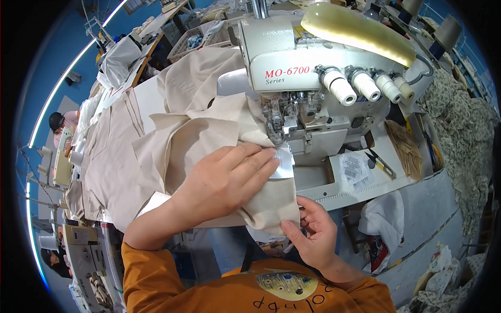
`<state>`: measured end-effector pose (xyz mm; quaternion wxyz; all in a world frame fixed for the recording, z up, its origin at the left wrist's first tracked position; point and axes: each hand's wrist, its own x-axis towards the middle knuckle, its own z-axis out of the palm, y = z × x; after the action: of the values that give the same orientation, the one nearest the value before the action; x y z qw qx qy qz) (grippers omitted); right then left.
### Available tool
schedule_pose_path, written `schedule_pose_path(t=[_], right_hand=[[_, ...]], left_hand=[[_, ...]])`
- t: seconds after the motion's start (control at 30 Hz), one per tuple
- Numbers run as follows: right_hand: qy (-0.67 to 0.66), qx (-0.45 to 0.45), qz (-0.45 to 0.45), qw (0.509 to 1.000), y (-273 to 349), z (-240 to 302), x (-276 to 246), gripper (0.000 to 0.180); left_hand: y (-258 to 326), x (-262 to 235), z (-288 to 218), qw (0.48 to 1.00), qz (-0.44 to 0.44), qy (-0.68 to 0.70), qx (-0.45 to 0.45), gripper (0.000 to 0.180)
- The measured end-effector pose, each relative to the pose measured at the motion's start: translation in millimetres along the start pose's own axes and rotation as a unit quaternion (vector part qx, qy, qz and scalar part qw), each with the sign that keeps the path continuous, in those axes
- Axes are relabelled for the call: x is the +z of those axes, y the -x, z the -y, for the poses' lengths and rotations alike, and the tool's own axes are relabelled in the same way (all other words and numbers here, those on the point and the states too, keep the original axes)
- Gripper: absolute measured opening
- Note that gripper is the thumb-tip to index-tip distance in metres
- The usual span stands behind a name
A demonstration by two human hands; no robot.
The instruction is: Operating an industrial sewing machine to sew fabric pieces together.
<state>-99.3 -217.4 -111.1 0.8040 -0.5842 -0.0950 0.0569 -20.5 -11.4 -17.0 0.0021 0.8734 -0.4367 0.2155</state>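
Evidently soft and light, the beige cloth (pixel 274 201) lies at the sewing machine (pixel 284 58), best steadied under the left hand (pixel 227 177), fingers flat together, and held where the right hand (pixel 314 235) pinches its edge.

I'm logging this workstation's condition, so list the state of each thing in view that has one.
Left hand: laid on the fabric, fingers extended
Right hand: pinching the fabric's edge
Beige fabric: folded and rumpled
Sewing machine: running or stopped, cannot tell
Machine lamp: seemingly lit
Tube light: lit
Snips: lying loose
Brown cloth or bag: crumpled
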Motion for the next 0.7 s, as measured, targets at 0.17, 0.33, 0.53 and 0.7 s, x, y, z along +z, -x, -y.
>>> schedule_pose_path(t=[0.17, 0.33, 0.53, 0.7], right_hand=[[-0.001, 0.004, 0.003, 1.000, 0.7, 1.0, -0.7, 0.046], [0.002, 0.006, 0.005, 1.000, 1.1, 1.9, -0.9, 0.047], [-0.003, -0.005, 0.011, 1.000, 0.8, 4.0, 0.3, 0.048], [0.008, -0.003, 0.031, 0.999, 1.8, 5.0, -2.2, 0.056]], left_hand=[[-3.2, -4.3, 1.4, 1.000, 0.016, 0.002, -0.002, 0.040], [-4.0, -7.7, 2.2, 0.999, 0.039, 0.006, -0.009, 0.041], [-3.4, -5.8, 5.8, 0.999, 0.032, 0.022, 0.004, 0.041], [-4.5, -5.3, 4.0, 0.999, 0.029, 0.022, 0.004, 0.038]])
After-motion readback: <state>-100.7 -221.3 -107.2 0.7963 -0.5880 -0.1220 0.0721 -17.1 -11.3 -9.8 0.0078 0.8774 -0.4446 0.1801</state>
